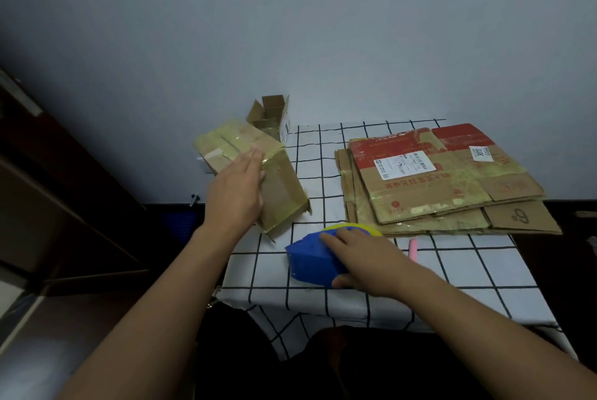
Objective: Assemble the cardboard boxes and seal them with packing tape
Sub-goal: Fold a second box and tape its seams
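Left of the middle, the left hand (pixel 237 188) lies flat with an open grip on a taped box (pixel 255 173) at the worktop (pixel 484 273) edge. The right hand (pixel 365 259) holds a blue tape holder (pixel 311 259), hiding part. Flat boxes (pixel 445 180) lie right.

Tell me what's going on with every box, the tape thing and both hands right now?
Taped box: assembled, covered in yellowish tape, tilted at the table's left edge.
Small box: upright, top flaps open.
Flat boxes: unfolded, stacked on the table.
Tape dispenser: resting on the tablecloth.
Pink pen: lying flat.
Left hand: open, flat against the taped box.
Right hand: gripping the tape dispenser.
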